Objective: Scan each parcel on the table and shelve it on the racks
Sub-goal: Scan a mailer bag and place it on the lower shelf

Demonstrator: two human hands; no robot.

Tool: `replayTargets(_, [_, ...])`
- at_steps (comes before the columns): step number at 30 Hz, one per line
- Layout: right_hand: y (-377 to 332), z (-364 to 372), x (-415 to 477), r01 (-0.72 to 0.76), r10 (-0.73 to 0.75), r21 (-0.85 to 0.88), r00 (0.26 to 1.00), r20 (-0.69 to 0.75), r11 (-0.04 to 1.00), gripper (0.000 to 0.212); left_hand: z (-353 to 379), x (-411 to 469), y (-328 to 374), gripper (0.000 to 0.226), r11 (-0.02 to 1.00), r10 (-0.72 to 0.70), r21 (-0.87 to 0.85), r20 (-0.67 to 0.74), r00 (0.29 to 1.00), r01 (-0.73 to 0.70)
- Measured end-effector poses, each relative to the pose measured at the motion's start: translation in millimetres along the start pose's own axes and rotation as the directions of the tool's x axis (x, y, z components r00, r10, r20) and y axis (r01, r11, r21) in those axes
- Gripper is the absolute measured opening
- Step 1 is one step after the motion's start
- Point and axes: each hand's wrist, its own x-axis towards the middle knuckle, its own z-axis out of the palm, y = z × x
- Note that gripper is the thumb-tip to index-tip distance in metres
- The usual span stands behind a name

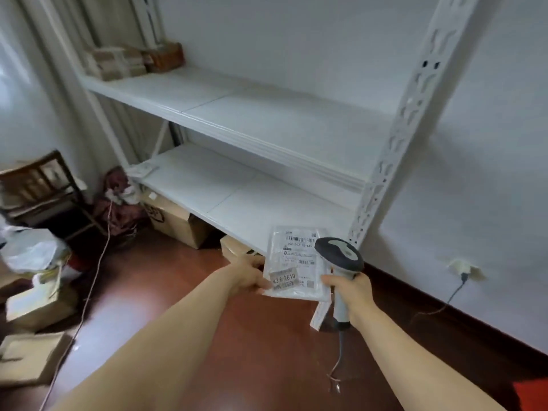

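My left hand (pixel 247 277) grips the left edge of a flat white parcel bag (pixel 296 262) with barcode labels and a number sticker, held over the front edge of the white rack's lower shelf (pixel 207 185). My right hand (pixel 351 292) grips the handle of a grey and white barcode scanner (pixel 341 256), its head right beside the parcel's right edge. The rack's upper shelf (pixel 267 120) carries several brown parcels (pixel 133 60) at its far left end.
A perforated white rack post (pixel 409 114) rises at the right. Cardboard boxes (pixel 175 221) sit under the rack and more boxes (pixel 35 307) lie at the left with a white bag (pixel 32 247) and a wooden chair (pixel 44 185). A wall socket (pixel 464 268) is low right.
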Motion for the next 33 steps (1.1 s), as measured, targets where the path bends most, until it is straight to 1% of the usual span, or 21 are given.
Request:
replayTargets(2, [-11.5,62.6,7.9,-0.001,0.002,-0.014,1.000,0.028,1.000,0.036,-58.2,3.3,-10.5,0.044,0.998,0.006,-0.065,-0.067,0.998,-0.010])
replayTargets(5, [-27.0,150.8,16.9,-0.014,0.015,-0.019,0.998,0.066,1.000,0.037,-138.7,8.9,-26.5,0.048,0.986,-0.013,-0.166,-0.148,0.989,-0.012])
replayTargets(8, [-41.4,223.7,24.4,-0.013,0.016,-0.025,0.994,0.112,1.000,0.035,-206.1,15.5,-33.3,0.045,0.972,-0.013,-0.233,-0.240,0.971,-0.045])
replayTargets(11, [-52.3,280.8,36.2,-0.040,0.050,-0.064,0.985,0.167,0.997,0.023,-259.7,25.3,-37.4,0.042,0.968,-0.012,-0.238,-0.341,0.940,-0.075])
replayTargets(13, [-60.4,315.6,47.7,-0.045,0.062,-0.091,0.978,0.199,0.995,0.019,-291.6,38.0,-39.4,0.040,0.956,-0.025,-0.279,-0.395,0.918,-0.094])
replayTargets(17, [-76.7,383.1,87.0,-0.051,0.081,-0.137,0.971,0.225,0.989,0.018,-347.1,78.3,-39.7,0.043,0.925,-0.067,-0.368,-0.413,0.908,-0.099])
replayTargets(23, [-102.0,492.8,172.3,-0.086,0.136,-0.173,0.943,0.303,0.981,0.022,-440.4,157.0,-22.6,0.046,0.907,-0.134,-0.409,-0.507,0.851,-0.101])
replayTargets(26, [-117.9,545.3,210.1,-0.127,0.181,-0.190,0.935,0.305,0.974,0.023,-484.1,190.0,-5.4,0.055,0.891,-0.200,-0.444,-0.571,0.796,-0.094])
replayTargets(29, [-134.7,597.3,244.2,-0.171,0.223,-0.194,0.931,0.290,0.966,0.021,-526.3,224.2,4.7,0.063,0.898,-0.200,-0.424,-0.627,0.753,-0.114])
replayTargets(33, [-143.5,657.2,280.1,-0.234,0.279,-0.194,0.927,0.252,0.953,0.022,-576.2,260.9,3.6,0.063,0.872,-0.270,-0.480,-0.636,0.723,-0.098])
